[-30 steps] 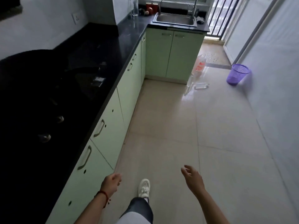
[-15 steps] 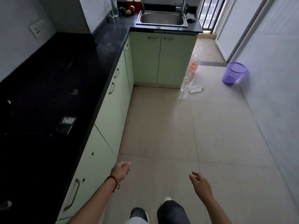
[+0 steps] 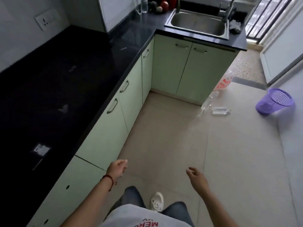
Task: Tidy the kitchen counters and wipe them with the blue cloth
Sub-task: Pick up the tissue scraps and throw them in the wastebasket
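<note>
Along the left side and across the far end, the black counter (image 3: 68, 82) is running in an L over pale green cabinets (image 3: 170, 66). No blue cloth is showing anywhere on it; a dark crumpled rag (image 3: 235, 26) is lying to the right of the steel sink (image 3: 197, 23), and its colour cannot be told. Left of the sink, near the far wall, a clear bottle (image 3: 144, 5) is standing upright, with red and dark round items (image 3: 161, 6) just beside it. Nearer along the counter, a small pale scrap (image 3: 64, 108) and a flat white-labelled packet (image 3: 40, 149) are lying apart from each other.

Low in the view, both hands are hanging over the tiled floor (image 3: 164, 128), holding nothing. The left hand (image 3: 118, 167), with a red thread at its wrist, is keeping its fingers loosely curled, close to the cabinet fronts. The right hand (image 3: 196, 175) is relaxed, its fingers slightly bent and spread.

On the floor by the end of the sink cabinet, clear plastic bottles (image 3: 220, 110) are lying near a red-printed bag (image 3: 224, 82). A purple mesh bin (image 3: 275, 101) is tilting toward the right-hand wall. One white shoe (image 3: 157, 201) is showing between the person's jeans.
</note>
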The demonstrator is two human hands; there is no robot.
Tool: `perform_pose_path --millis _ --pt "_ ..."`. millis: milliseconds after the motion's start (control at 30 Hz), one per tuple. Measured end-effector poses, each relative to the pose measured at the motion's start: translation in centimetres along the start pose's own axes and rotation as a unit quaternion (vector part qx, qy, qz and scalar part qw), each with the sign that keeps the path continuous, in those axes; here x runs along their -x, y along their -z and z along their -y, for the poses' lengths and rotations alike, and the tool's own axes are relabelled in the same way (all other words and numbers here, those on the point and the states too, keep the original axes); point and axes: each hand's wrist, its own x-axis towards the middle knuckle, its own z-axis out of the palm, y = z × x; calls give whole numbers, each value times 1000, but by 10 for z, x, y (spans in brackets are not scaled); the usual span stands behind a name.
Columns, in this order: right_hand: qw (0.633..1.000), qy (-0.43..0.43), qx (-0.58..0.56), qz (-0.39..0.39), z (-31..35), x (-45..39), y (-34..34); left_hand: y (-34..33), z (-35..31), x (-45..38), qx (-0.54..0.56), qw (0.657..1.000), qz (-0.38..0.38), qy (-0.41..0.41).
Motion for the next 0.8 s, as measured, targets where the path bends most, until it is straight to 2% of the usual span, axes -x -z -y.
perform_pose_path --millis 200,400,600,800 --pt "997 65 26 34 96 -87 8 13 -19 -47 56 996 -54 48" --pt "994 67 36 79 163 -165 -4 20 -59 -113 97 988 -84 84" --pt "991 80 57 92 216 -217 -2 13 -133 -150 89 993 -50 56" --pt "978 119 112 129 272 -248 -9 26 -175 -167 90 993 -76 21"
